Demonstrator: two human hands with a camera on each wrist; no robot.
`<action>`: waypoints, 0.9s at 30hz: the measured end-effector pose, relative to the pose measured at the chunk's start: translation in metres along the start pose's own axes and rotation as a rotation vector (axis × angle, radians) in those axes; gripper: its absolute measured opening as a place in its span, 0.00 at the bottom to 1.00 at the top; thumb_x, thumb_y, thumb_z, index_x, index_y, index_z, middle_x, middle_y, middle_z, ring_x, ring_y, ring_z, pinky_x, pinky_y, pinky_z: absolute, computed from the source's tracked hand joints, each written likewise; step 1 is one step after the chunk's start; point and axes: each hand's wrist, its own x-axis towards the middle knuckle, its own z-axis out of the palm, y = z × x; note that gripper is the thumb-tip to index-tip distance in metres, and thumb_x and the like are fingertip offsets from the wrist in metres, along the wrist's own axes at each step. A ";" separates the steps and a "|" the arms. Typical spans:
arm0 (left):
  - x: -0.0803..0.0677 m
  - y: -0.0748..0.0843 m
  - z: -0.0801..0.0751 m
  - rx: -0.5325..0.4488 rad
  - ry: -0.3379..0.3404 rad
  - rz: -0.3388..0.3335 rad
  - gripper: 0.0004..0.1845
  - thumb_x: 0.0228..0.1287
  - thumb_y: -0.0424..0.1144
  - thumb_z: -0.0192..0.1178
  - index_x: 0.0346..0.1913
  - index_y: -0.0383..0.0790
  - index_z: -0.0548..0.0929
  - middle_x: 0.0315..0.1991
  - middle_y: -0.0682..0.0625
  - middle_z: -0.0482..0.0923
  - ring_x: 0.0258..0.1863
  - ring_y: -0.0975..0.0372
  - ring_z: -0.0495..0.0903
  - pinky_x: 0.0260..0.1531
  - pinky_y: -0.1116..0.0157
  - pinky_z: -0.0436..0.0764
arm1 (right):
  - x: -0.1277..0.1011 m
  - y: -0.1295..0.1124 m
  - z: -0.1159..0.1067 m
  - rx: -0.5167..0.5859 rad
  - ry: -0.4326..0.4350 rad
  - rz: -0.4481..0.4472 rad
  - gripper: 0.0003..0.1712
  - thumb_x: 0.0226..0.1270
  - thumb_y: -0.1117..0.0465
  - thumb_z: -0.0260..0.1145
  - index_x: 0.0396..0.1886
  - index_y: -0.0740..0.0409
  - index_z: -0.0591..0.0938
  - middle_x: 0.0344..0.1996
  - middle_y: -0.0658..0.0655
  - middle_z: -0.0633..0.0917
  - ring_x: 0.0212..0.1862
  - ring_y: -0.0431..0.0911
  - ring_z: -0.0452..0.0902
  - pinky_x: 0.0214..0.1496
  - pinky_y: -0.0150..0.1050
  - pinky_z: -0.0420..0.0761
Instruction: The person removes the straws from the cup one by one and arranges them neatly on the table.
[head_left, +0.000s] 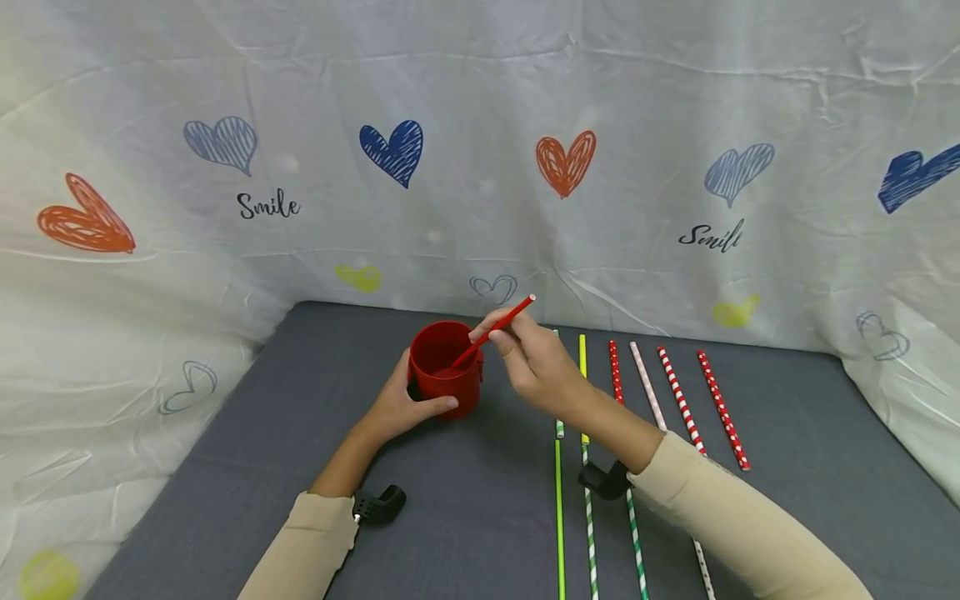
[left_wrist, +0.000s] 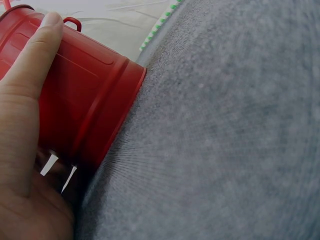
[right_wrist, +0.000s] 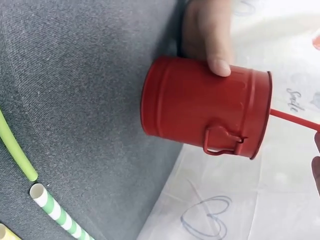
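I see the red straw [head_left: 495, 330] slanting into the red tin cup [head_left: 444, 368], lower end inside, upper end pointing up and to the right. It looks light, stiff and easily crushed, so I'd pinch it lightly mid-length. My right hand [head_left: 534, 360] has its fingers pinched on it; my left hand [head_left: 401, 404] wraps the cup on the grey desk [head_left: 225, 492]. More straws [head_left: 678, 400] lie in a row to the right.

A crinkled white fabric backdrop printed with coloured hearts [head_left: 480, 150] is hanging behind a grey felt-covered tabletop [head_left: 810, 433].
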 end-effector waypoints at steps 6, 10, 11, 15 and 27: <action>0.000 -0.001 0.000 0.011 0.013 -0.025 0.50 0.52 0.33 0.77 0.75 0.45 0.58 0.68 0.49 0.67 0.64 0.55 0.67 0.62 0.47 0.69 | -0.004 -0.003 -0.006 0.023 0.068 -0.015 0.12 0.74 0.74 0.56 0.53 0.63 0.74 0.46 0.53 0.85 0.32 0.42 0.69 0.36 0.37 0.71; -0.002 0.014 0.001 0.021 0.014 -0.024 0.50 0.52 0.30 0.76 0.74 0.38 0.57 0.68 0.43 0.66 0.64 0.49 0.67 0.61 0.45 0.70 | -0.009 -0.002 -0.010 0.097 0.119 -0.019 0.11 0.74 0.76 0.54 0.51 0.65 0.74 0.45 0.56 0.85 0.41 0.46 0.79 0.47 0.39 0.77; -0.002 0.019 0.002 0.020 0.013 -0.027 0.50 0.52 0.30 0.76 0.74 0.36 0.57 0.68 0.41 0.67 0.64 0.47 0.67 0.61 0.45 0.69 | -0.010 -0.001 -0.011 0.122 0.133 -0.019 0.10 0.74 0.76 0.54 0.51 0.66 0.74 0.44 0.57 0.86 0.42 0.47 0.80 0.49 0.40 0.78; -0.004 0.034 0.001 0.019 0.006 -0.024 0.49 0.52 0.30 0.76 0.73 0.31 0.57 0.66 0.38 0.67 0.63 0.44 0.67 0.60 0.47 0.71 | -0.014 0.001 -0.016 0.244 0.180 -0.001 0.08 0.75 0.76 0.52 0.51 0.71 0.72 0.42 0.62 0.85 0.47 0.53 0.84 0.57 0.46 0.79; -0.001 -0.003 0.000 0.001 0.014 -0.029 0.51 0.51 0.33 0.78 0.75 0.43 0.58 0.68 0.46 0.67 0.65 0.50 0.68 0.61 0.47 0.70 | -0.034 0.000 -0.026 0.313 0.179 0.148 0.10 0.74 0.75 0.57 0.52 0.71 0.73 0.30 0.62 0.84 0.34 0.50 0.82 0.43 0.40 0.84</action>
